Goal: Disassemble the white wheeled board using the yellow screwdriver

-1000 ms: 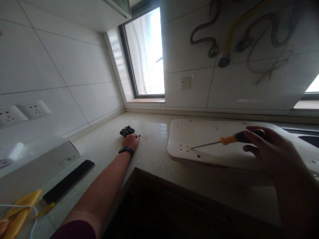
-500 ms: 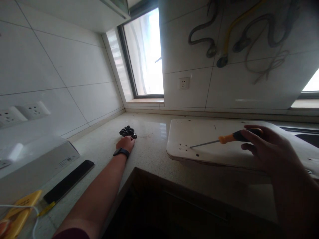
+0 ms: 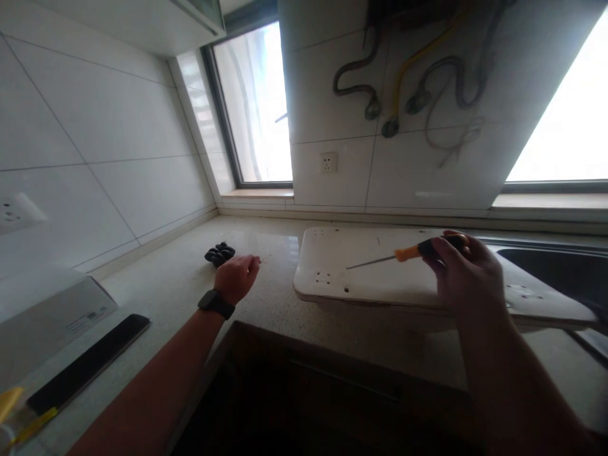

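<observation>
Screwdriver [image 3: 403,254] in my right hand [image 3: 468,272], its orange-and-black handle clasped in my fingers and partly hidden by them, slants over a white board [image 3: 380,275] on the countertop [image 3: 280,313]. Its thin shaft points left; whether the tip touches the board is hard to tell. My left hand [image 3: 236,278], fingers curled above the counter, is beside a black bundle [image 3: 220,253] that it may partly cover; I cannot tell if the fingertips pinch anything small. The dark opening [image 3: 304,392] in front of me hides its contents in shadow. A yellow item [image 3: 9,403] is cut off at the left edge, as is a white box [image 3: 61,329] near one black phone [image 3: 90,364].

Counted in view: one screwdriver, one board with three clusters of small holes, one watch [image 3: 216,304] on my left wrist, two wall outlets, one back [image 3: 328,162] and one left [image 3: 16,212], and two windows, the right one cropped. A black sink basin [image 3: 551,266], also cropped, lies behind the board's right end.
</observation>
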### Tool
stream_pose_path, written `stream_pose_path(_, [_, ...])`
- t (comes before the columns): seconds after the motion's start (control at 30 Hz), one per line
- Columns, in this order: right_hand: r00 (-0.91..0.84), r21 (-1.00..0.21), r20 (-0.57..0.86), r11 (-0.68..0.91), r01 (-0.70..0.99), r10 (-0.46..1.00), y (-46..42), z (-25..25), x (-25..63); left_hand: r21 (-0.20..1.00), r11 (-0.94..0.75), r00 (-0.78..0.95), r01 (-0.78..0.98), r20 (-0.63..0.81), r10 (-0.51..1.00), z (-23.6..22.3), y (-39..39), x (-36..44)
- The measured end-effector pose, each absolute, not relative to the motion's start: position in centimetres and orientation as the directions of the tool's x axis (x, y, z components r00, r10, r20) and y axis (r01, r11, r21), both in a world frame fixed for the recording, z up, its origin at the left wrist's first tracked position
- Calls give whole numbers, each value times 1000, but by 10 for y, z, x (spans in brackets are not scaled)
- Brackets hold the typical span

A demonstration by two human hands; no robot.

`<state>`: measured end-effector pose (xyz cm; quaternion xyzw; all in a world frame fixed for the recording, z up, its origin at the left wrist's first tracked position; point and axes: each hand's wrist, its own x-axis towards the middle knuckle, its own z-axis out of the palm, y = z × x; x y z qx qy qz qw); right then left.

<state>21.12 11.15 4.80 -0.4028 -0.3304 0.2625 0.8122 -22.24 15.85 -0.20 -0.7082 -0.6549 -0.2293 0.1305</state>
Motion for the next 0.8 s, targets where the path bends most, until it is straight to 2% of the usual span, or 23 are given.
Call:
stream_pose_path(0.13, [710,-644,388,724,-247,587,101,54,214,30,-396,307,918,581,754,9,135,-183])
stream_pose_path(0.27, [743,-543,485,825,-157,461,69,66,231,-138,-662,564,736,665,489,23,105,-150])
stream_pose_path(0.4, [775,-575,496,817,-44,391,41,72,264,-234,-805,738,545,591,327,32,79,-120])
stream_pose_path(0.53, [796,-654,491,754,66,355,23,80,302,-213,-853,795,476,520,313,29,64,-92])
stream_pose_path(0.67, [828,-666,472,738,109,303,16,85,339,-178,-880,804,440,516,297,23,57,-63])
stream_pose_path(0.77, [865,-752,326,659,-6,381,26,73,358,-108,-858,737,502,573,359,19,56,-37])
stream_pose_path(0.8, [885,-794,227,604,-74,406,31,66,363,-85,-850,716,520,586,380,17,57,-30])
